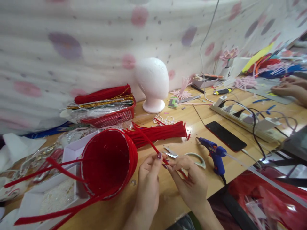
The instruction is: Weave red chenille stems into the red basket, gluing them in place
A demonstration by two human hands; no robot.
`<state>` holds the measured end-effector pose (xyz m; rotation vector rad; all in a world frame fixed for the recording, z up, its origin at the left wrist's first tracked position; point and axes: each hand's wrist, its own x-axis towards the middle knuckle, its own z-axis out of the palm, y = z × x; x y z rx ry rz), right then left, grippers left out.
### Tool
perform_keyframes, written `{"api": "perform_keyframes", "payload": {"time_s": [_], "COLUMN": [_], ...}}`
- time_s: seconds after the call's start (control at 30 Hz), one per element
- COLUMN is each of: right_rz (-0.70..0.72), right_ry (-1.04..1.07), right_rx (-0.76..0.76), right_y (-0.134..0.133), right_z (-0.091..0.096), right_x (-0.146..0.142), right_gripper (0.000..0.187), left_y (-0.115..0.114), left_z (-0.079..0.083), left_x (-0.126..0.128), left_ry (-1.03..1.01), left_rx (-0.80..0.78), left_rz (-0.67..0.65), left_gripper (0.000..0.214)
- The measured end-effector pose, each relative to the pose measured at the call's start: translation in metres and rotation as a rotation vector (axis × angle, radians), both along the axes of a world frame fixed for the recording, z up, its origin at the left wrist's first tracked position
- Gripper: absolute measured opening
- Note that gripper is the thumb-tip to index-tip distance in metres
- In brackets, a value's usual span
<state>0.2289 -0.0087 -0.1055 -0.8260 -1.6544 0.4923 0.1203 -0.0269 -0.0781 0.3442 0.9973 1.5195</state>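
Note:
My left hand (pixel 150 179) pinches a red pipe cleaner (pixel 146 139) between thumb and fingers. Close beside it, my right hand (pixel 189 179) grips the same stem, whose lower end passes by the palm. To the left lies a round red container (pixel 130 159) on its side, its open mouth facing me, with several long red fuzzy strips sticking out. Behind my hands is a bundle of red pipe cleaners (pixel 165 131). Scissors (pixel 199 159) with pale handles rest partly hidden behind my right hand.
A blue glue gun (pixel 213 151), a black phone (pixel 225 135) and a power strip (pixel 242 119) lie to the right. A white foam head (pixel 153 83) stands at the back beside a red basket (pixel 112 118). Another person's hands (pixel 291 88) are at far right.

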Motion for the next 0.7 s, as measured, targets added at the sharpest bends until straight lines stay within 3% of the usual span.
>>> {"api": "perform_keyframes", "payload": {"time_s": [0.3, 0.7], "right_rz": [-0.031, 0.010], "right_ry": [-0.107, -0.292], "right_rx": [0.001, 0.046], "right_y": [-0.003, -0.002], "right_z": [-0.008, -0.019], "right_x": [-0.007, 0.002], "right_gripper": [0.019, 0.013], "left_y": [-0.008, -0.017], "left_z": [-0.028, -0.025], "left_x": [-0.003, -0.002], "left_ry": [0.339, 0.274], "left_rx": [-0.002, 0.025], "left_rz": [0.116, 0.058], "left_gripper": [0.033, 0.032]}}
